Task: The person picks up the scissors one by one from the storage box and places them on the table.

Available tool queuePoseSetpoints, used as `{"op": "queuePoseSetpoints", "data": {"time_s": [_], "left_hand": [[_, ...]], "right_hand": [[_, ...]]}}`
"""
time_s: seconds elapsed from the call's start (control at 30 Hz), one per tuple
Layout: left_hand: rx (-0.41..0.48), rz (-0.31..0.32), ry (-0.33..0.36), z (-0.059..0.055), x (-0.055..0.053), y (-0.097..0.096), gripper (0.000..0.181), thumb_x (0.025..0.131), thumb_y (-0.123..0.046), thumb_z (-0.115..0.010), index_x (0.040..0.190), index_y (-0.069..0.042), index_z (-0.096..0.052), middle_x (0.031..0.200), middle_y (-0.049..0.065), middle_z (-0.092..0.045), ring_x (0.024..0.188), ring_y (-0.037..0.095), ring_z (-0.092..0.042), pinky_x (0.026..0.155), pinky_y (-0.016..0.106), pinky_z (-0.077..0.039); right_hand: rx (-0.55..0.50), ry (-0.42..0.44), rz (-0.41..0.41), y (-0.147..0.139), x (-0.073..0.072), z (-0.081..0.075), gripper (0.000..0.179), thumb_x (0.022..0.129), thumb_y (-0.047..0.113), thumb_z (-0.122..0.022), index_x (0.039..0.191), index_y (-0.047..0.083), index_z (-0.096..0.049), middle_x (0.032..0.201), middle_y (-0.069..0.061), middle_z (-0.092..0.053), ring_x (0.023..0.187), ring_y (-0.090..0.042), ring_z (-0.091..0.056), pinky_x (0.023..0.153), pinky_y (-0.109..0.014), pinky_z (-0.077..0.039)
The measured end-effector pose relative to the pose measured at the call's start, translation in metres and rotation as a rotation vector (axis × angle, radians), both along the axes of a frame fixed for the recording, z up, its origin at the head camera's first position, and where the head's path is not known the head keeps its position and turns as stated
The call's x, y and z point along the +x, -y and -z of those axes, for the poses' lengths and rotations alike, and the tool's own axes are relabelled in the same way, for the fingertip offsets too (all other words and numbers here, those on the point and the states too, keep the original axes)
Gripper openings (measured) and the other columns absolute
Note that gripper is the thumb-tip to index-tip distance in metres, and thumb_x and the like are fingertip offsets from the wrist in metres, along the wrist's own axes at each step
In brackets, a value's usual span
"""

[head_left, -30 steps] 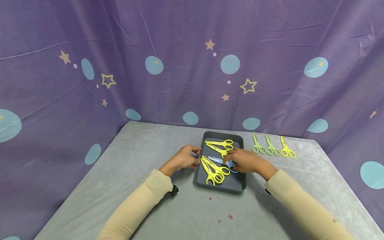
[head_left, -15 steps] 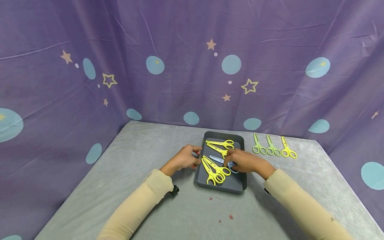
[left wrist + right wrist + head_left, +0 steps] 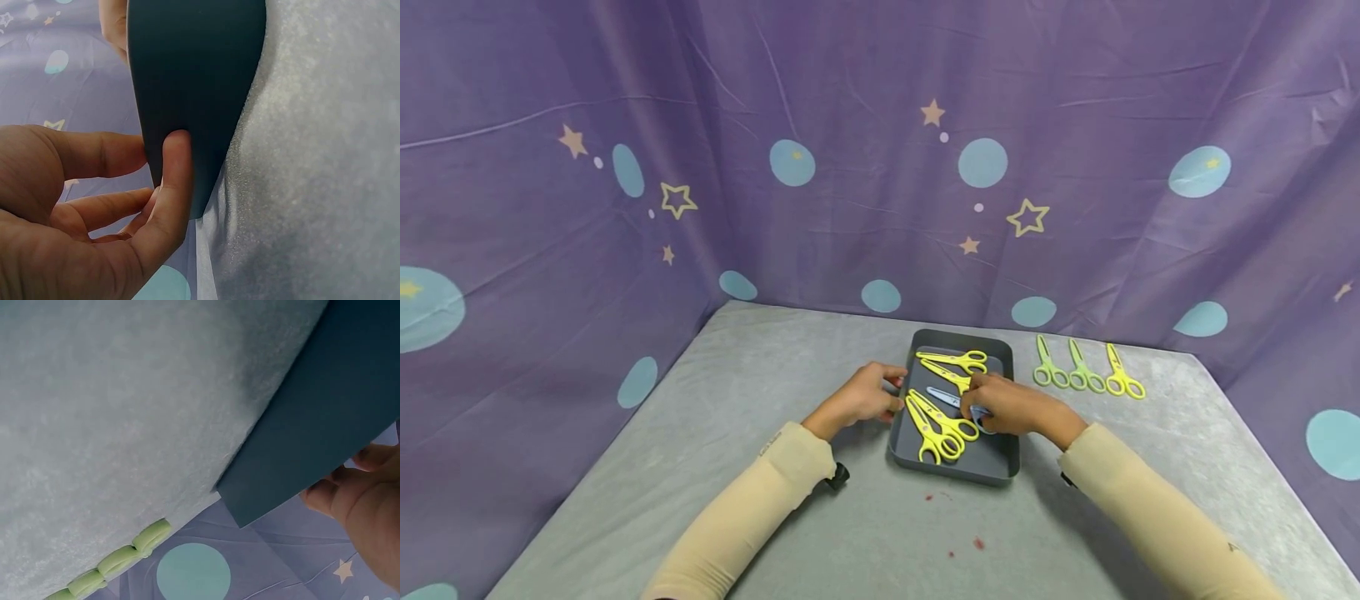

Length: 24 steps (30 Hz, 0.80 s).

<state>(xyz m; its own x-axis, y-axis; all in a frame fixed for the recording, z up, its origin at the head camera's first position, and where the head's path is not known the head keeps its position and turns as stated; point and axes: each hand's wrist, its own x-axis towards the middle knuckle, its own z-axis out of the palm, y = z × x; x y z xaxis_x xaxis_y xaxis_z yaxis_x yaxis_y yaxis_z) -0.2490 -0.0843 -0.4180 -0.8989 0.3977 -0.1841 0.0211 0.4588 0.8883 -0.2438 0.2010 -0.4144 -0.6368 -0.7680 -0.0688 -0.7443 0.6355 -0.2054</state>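
In the head view, a dark grey tray holds several yellow craft scissors and one blue pair of scissors. My left hand grips the tray's left wall, with one fingertip flat on its outside and others at the rim. Reaching over the right wall, my right hand pinches the blue scissors near their handles, which it partly covers. Its fingertips are hidden behind the tray wall in the right wrist view. The blue blades point left, between the upper and lower yellow scissors.
Two green scissors and one yellow pair of scissors lie in a row right of the tray, blades toward the back. A grey cloth covers the table. A patterned purple curtain stands behind and at the sides.
My right fingers have drawn in around the blue scissors' handle area, covering more of it. The left hand stays at the tray wall. The whole head view shifts slightly.
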Motion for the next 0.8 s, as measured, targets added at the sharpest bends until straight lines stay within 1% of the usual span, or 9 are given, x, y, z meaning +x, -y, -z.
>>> {"op": "queuePoseSetpoints", "data": {"time_s": [0.1, 0.27, 0.37, 0.47, 0.53, 0.6, 0.7, 0.8], "left_hand": [[0.000, -0.001, 0.001, 0.000, 0.000, 0.000, 0.063, 0.092, 0.008, -0.069, 0.152, 0.000, -0.048, 0.131, 0.018, -0.057, 0.074, 0.025, -0.070, 0.065, 0.034, -0.063], [0.002, -0.009, 0.010, -0.001, 0.000, -0.001, 0.063, 0.093, 0.008, -0.068, 0.152, -0.001, -0.047, 0.130, 0.018, -0.056, 0.073, 0.024, -0.069, 0.065, 0.035, -0.063], [0.002, -0.008, 0.010, -0.001, 0.000, -0.001, 0.064, 0.093, 0.008, -0.069, 0.152, 0.000, -0.047, 0.130, 0.018, -0.056, 0.072, 0.024, -0.069, 0.066, 0.036, -0.063], [0.005, -0.004, 0.008, 0.000, 0.001, 0.000, 0.064, 0.092, 0.009, -0.069, 0.152, 0.000, -0.047, 0.130, 0.018, -0.057, 0.071, 0.024, -0.069, 0.066, 0.036, -0.064], [0.007, 0.002, 0.008, 0.000, 0.001, 0.000, 0.064, 0.092, 0.008, -0.069, 0.152, 0.000, -0.047, 0.130, 0.018, -0.057, 0.071, 0.024, -0.069, 0.066, 0.036, -0.064], [0.006, 0.004, 0.012, -0.001, 0.000, 0.001, 0.064, 0.093, 0.008, -0.069, 0.152, 0.000, -0.047, 0.131, 0.018, -0.056, 0.072, 0.024, -0.069, 0.067, 0.037, -0.064], [0.006, 0.002, 0.019, -0.002, 0.000, 0.001, 0.064, 0.093, 0.008, -0.068, 0.153, -0.001, -0.047, 0.132, 0.019, -0.055, 0.073, 0.025, -0.069, 0.068, 0.038, -0.064], [0.009, 0.002, 0.019, -0.002, 0.000, 0.000, 0.064, 0.093, 0.008, -0.068, 0.152, 0.000, -0.046, 0.132, 0.019, -0.056, 0.074, 0.026, -0.070, 0.067, 0.037, -0.064]], "right_hand": [[0.005, -0.017, 0.008, 0.001, 0.001, -0.001, 0.025, 0.091, 0.004, -0.075, 0.101, 0.026, -0.073, 0.105, -0.002, -0.056, 0.090, -0.018, -0.049, 0.077, -0.036, -0.046], [-0.022, -0.083, -0.015, 0.001, 0.001, -0.005, 0.024, 0.089, 0.002, -0.075, 0.105, 0.020, -0.075, 0.101, -0.004, -0.061, 0.084, -0.018, -0.047, 0.073, -0.035, -0.042], [-0.037, -0.117, -0.019, 0.000, 0.000, -0.008, 0.024, 0.088, 0.000, -0.074, 0.105, 0.017, -0.076, 0.099, -0.004, -0.063, 0.085, -0.018, -0.048, 0.075, -0.036, -0.040], [-0.063, -0.149, -0.010, -0.002, 0.000, -0.010, 0.023, 0.088, 0.000, -0.074, 0.106, 0.015, -0.076, 0.101, -0.004, -0.064, 0.088, -0.018, -0.050, 0.077, -0.038, -0.040], [-0.086, -0.181, 0.005, -0.003, 0.000, -0.011, 0.023, 0.089, 0.000, -0.073, 0.106, 0.015, -0.077, 0.104, -0.005, -0.065, 0.086, -0.019, -0.049, 0.075, -0.036, -0.039], [-0.114, -0.225, 0.030, -0.004, 0.000, -0.012, 0.023, 0.088, 0.000, -0.073, 0.105, 0.015, -0.078, 0.106, -0.006, -0.066, 0.084, -0.020, -0.047, 0.071, -0.034, -0.037], [-0.139, -0.316, 0.075, -0.007, -0.002, -0.011, 0.024, 0.088, -0.001, -0.072, 0.103, 0.016, -0.078, 0.106, -0.007, -0.065, 0.081, -0.022, -0.044, 0.066, -0.034, -0.035], [-0.159, -0.399, 0.117, -0.012, -0.004, -0.010, 0.026, 0.085, -0.003, -0.073, 0.103, 0.016, -0.078, 0.104, -0.008, -0.064, 0.082, -0.026, -0.047, 0.065, -0.037, -0.038]]}}
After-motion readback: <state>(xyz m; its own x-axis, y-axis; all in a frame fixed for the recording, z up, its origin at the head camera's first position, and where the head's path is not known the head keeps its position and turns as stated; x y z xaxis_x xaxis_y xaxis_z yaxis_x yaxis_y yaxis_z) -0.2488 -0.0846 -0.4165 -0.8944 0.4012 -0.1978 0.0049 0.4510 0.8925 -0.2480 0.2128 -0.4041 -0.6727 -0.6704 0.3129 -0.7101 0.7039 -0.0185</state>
